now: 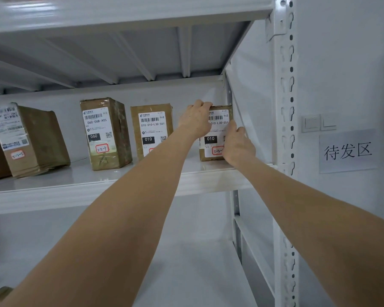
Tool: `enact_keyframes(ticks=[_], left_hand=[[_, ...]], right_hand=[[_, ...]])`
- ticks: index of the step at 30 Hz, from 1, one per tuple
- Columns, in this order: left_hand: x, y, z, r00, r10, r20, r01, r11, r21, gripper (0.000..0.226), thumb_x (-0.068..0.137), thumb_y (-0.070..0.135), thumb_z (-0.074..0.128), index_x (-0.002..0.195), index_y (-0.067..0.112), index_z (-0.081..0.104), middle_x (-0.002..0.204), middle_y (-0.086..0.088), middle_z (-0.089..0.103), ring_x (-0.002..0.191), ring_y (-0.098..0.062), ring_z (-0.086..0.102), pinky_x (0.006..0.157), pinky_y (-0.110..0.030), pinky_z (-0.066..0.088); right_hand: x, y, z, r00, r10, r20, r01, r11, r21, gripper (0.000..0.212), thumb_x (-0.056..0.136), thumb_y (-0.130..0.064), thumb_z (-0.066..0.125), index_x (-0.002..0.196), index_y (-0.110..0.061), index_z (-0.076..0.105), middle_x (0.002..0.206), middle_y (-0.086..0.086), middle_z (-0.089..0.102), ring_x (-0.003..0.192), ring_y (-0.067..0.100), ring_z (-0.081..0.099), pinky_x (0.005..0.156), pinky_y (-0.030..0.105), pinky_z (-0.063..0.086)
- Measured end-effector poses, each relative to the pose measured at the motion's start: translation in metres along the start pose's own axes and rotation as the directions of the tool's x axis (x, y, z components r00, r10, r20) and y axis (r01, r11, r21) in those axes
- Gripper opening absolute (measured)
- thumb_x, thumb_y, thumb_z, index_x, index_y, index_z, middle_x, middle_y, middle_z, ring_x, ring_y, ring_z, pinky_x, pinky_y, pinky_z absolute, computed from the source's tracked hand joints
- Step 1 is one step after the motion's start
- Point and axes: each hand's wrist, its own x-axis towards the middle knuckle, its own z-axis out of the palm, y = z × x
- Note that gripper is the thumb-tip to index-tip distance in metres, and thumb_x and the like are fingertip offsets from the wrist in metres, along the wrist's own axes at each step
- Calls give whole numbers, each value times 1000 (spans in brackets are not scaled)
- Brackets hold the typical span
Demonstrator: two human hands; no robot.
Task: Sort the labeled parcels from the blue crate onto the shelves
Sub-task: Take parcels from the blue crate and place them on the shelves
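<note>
A small brown parcel (215,131) with a white label reading 010 stands upright at the far right end of the white shelf (98,185). My left hand (195,120) grips its top left corner. My right hand (237,145) holds its right side low down, covering part of the label. Left of it on the same shelf stand another 010 parcel (151,131), a 060 parcel (104,134) and a larger tilted brown parcel (31,140). The blue crate is not in view.
A white perforated upright (286,129) bounds the shelf on the right. Beyond it the wall carries a light switch (318,122) and a paper sign (348,151). Another shelf board (120,12) runs overhead; a lower shelf level (186,262) lies beneath.
</note>
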Motion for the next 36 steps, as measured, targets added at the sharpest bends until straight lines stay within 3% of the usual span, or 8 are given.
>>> enact_keyframes(ticks=[6,11,15,22,28,33,36], left_hand=[[-2,-2,-1,1000,-5,9,6,1000,-31,62,90,12,55,146,17,29,141,-8,38,123,-28,44,98,-38,42],[-5,-2,-6,1000,-15,19,16,998,-52,64,89,8,54,147,17,28,144,-8,35,124,-29,44,97,-38,42],[-10,-4,-11,1000,-12,16,13,999,-39,67,88,9,56,148,17,26,146,-9,34,125,-30,45,98,-38,42],[-40,-19,-25,995,-98,-28,97,995,-14,66,88,12,58,146,18,27,146,-8,33,125,-27,44,91,-39,50],[-103,-37,-49,985,-165,-49,167,985,42,59,89,12,56,143,17,33,144,-8,36,122,-26,47,86,-37,48],[-185,-38,-46,966,-237,-105,242,970,28,50,87,8,53,135,14,41,132,-6,44,115,-25,50,78,-38,47],[-242,-32,-25,954,-293,-64,294,956,6,50,82,4,51,130,15,45,129,-4,47,116,-23,49,78,-40,49]], right_hand=[[-1,-1,0,1000,-7,-15,7,999,-42,62,86,-7,59,139,-11,25,125,13,41,105,33,57,70,37,38],[-2,-3,-2,1000,-13,-19,12,999,-47,67,84,-10,63,139,-13,25,127,14,39,115,31,46,74,36,36],[-6,-7,-6,998,-53,-28,50,993,-110,73,81,-14,68,140,-12,26,131,15,38,119,31,40,86,39,43],[-26,-29,-14,958,-222,-181,199,970,-138,63,84,-14,64,140,-16,34,141,13,36,127,31,35,100,37,37],[-70,-63,-12,934,-324,-153,323,946,-34,60,84,-11,62,138,-18,38,141,9,36,130,28,33,98,37,37],[-133,-71,3,895,-402,-193,422,903,80,45,81,-11,63,123,-15,50,123,9,48,113,28,44,89,36,39],[-183,-62,27,887,-443,-133,460,876,148,37,80,-12,63,115,-15,54,117,9,50,107,28,47,83,35,40]])
